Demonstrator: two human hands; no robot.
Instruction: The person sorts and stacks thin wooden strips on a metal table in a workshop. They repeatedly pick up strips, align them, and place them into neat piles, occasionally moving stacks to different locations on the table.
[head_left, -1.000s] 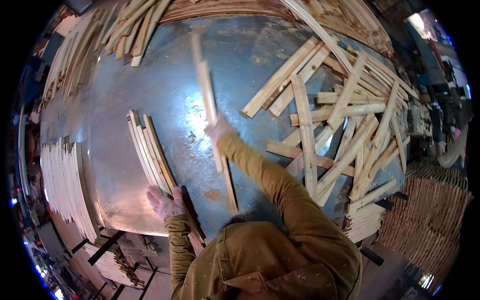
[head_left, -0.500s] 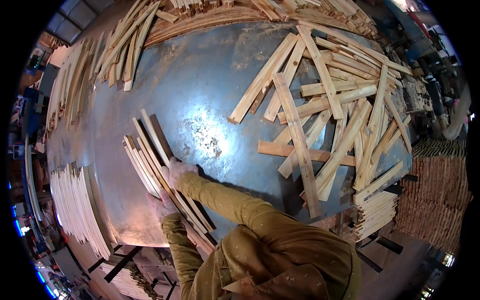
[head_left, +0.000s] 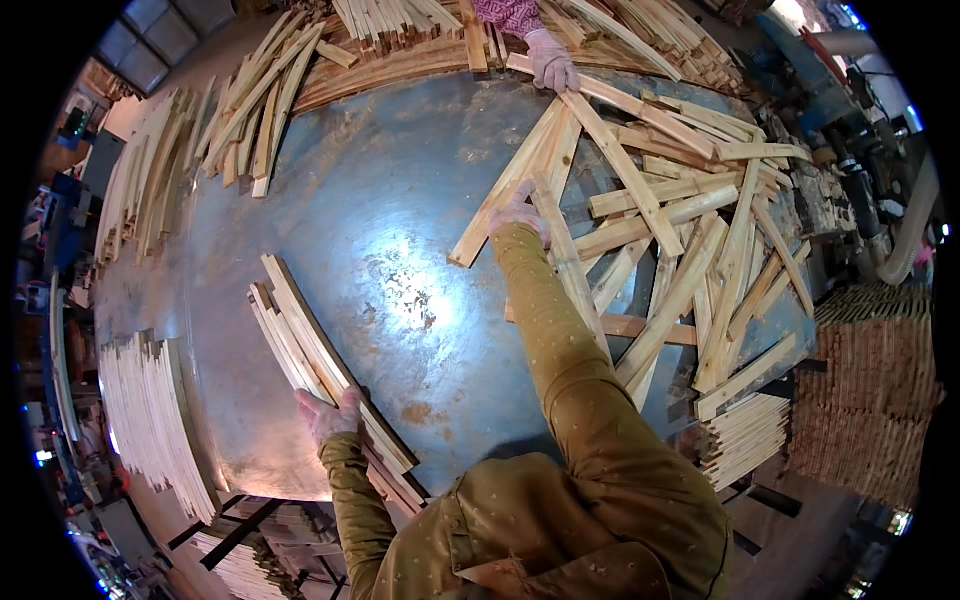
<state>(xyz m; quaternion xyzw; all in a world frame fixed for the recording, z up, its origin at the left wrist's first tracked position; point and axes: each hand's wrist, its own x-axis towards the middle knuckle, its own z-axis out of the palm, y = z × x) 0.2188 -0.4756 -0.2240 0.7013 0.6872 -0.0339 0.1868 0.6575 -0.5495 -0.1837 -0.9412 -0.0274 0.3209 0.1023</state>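
Observation:
On the steel-topped table (head_left: pixel 330 180) a narrow bundle of wooden strips (head_left: pixel 315 345) lies slanting toward me. My left hand (head_left: pixel 328 415) is closed around the near part of this bundle, thumb on top and fingers at its left side. Farther right, my right arm reaches out to a loose pile of strips. There my right hand (head_left: pixel 520 214) grips the far end of a long pale wooden strip (head_left: pixel 568 265), its fingertips partly hidden. Beyond it, a co-worker's gloved hand (head_left: pixel 552 62) touches the ends of other strips in the pile.
Crisscrossed strips (head_left: pixel 690 220) cover the table's right side. Neat rows of strips (head_left: pixel 150 420) line the left edge, with another heap (head_left: pixel 265 100) at the far left. A tall wood stack (head_left: pixel 865 400) stands beyond the right edge. Machinery (head_left: pixel 870 150) stands at the far right.
My right hand has left the bundle and moved right and away to the pile. The bundle's strips lie closer together. A co-worker's gloved hand has come in at the far side.

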